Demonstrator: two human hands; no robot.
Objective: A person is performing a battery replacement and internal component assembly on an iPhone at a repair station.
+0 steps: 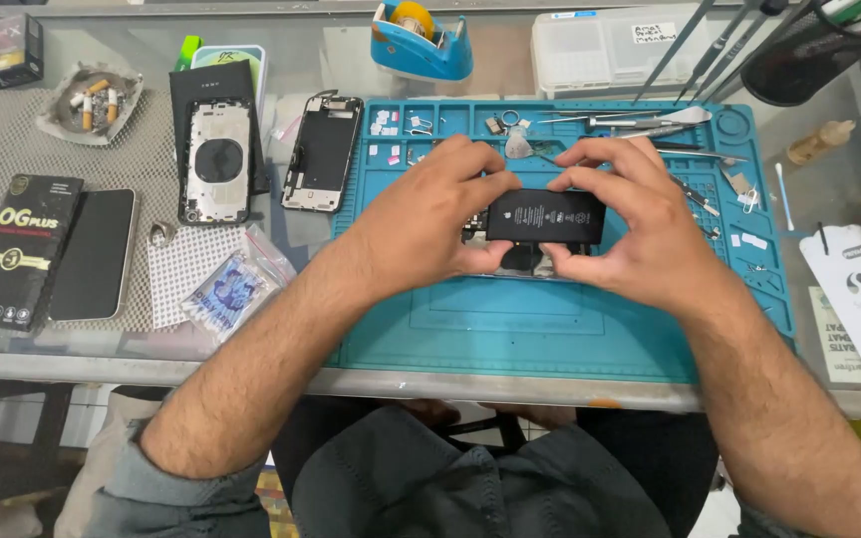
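A flat black phone battery (546, 215) is held over the middle of a blue repair mat (510, 329). My left hand (430, 214) grips its left end with thumb and fingers. My right hand (640, 224) grips its right end the same way. Under the battery and my fingers lies an opened phone body (528, 261), mostly hidden. Small screws and white tabs (386, 125) sit in the mat's upper compartments.
Two phone housings (216, 164) (323, 151) lie left of the mat, beside a black box (17, 249), a dark phone (95, 254) and a bag of swabs (231, 289). Tweezers and metal tools (640, 125) lie at upper right. A blue tape dispenser (421, 45) and ashtray (92, 100) stand at the back.
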